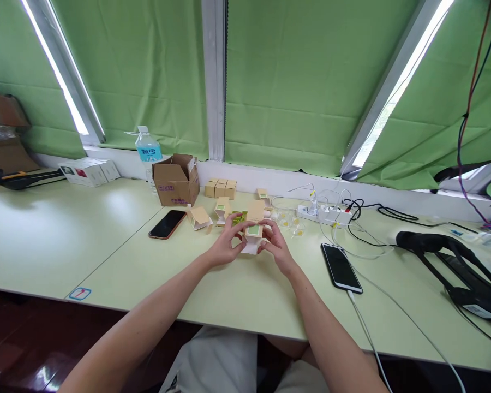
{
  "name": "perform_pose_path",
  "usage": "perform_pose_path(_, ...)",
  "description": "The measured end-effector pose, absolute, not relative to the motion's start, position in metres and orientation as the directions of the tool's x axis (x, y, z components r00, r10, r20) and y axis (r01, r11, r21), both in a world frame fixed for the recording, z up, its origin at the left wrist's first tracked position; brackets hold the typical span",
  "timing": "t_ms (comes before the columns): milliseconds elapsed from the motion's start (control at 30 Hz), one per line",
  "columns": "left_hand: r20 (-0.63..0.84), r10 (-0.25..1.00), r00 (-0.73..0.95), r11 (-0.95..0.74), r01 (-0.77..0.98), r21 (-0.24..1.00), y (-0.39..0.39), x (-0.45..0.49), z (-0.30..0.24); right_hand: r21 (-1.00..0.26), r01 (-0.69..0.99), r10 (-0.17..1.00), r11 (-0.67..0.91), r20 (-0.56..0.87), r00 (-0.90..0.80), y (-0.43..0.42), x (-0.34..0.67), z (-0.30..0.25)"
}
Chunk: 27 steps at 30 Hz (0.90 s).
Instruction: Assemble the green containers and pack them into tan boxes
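Between my two hands is a small kraft-paper box (254, 213) with a green label and its flaps unfolded. My left hand (226, 244) grips its left side with thumb and fingers. On the opposite side, my right hand (278, 246) holds it the same way. Just behind lie other small opened boxes: a tilted one (199, 216), an upright one (222, 209) and one farther back (263, 195). Small clear packets (286, 219) with yellow spots lie to the right of the held box. Something yellow-green (240, 217) shows partly behind my left fingers.
Closed small boxes (220, 188) stand in a row near the wall, beside an open carton (175, 179) and a water bottle (148, 150). One phone (167, 224) lies left, another phone (341, 266) right with its cable. A power strip (325, 214) and a black headset-like frame (454, 267) sit right.
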<state>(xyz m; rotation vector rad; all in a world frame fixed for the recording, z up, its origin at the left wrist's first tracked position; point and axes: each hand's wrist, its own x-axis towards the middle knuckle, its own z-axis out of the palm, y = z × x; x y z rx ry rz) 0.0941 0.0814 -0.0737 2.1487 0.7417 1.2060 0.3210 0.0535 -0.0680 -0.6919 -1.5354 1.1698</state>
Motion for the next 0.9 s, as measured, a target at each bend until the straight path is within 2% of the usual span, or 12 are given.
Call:
perform_pose_path(433, 0.563, 0.787, 0.253, -0.608, 0.168, 0.776, 0.082, 0.108, -0.082, -0.932, -0.004, 0.907, 0.362, 0.354, -0.230, 0.053, 0.311, -0.077)
perform_pose_path(567, 0.509, 0.801, 0.316, -0.567, 0.125, 0.815, 0.082, 0.106, -0.082, -0.931, -0.001, 0.911, 0.365, 0.358, -0.204, 0.056, 0.311, -0.081)
perform_pose_path(733, 0.481, 0.745, 0.462, -0.524, -0.042, 0.851, 0.083, 0.098, -0.080, -0.931, -0.018, 0.923, 0.364, 0.363, -0.125, 0.060, 0.310, -0.081)
perform_pose_path(900, 0.456, 0.733, 0.506, -0.531, 0.006, 0.847, 0.080, 0.099, -0.078, -0.932, -0.031, 0.928, 0.360, 0.361, -0.095, 0.061, 0.311, -0.081)
